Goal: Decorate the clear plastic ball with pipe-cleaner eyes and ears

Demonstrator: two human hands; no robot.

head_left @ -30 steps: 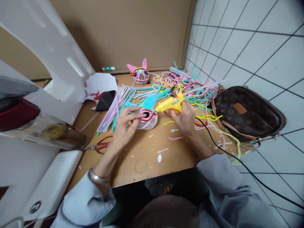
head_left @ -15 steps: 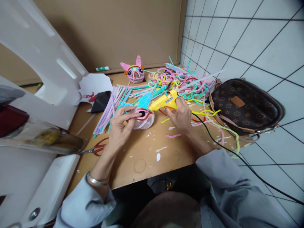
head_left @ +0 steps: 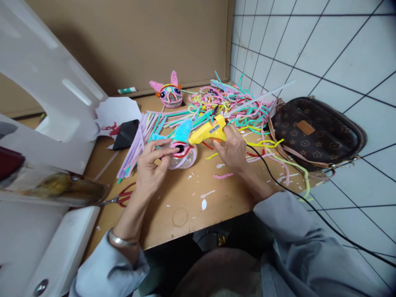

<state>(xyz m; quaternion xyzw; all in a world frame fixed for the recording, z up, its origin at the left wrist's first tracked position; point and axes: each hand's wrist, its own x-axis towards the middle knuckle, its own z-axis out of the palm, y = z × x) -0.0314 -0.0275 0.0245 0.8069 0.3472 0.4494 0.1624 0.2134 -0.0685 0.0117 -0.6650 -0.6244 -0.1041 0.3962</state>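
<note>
clear round ball with fuzzy blue ears (head_left: 187, 161) between both hands, left hand (head_left: 154, 164) pinching its left side, right hand (head_left: 232, 148) wrapped around yellow plastic glue gun (head_left: 208, 132), nozzle (head_left: 191, 141) by ball's upper right

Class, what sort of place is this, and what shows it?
Probably a craft worktable: the right hand holds a glue gun, fuzzy craft stems lie heaped behind, and scissors lie to the left.

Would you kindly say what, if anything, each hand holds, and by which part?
The right grip holds the yellow glue gun by its handle; the left grip touches the blue-eared craft head by its black oval, exact hold unclear.
</note>
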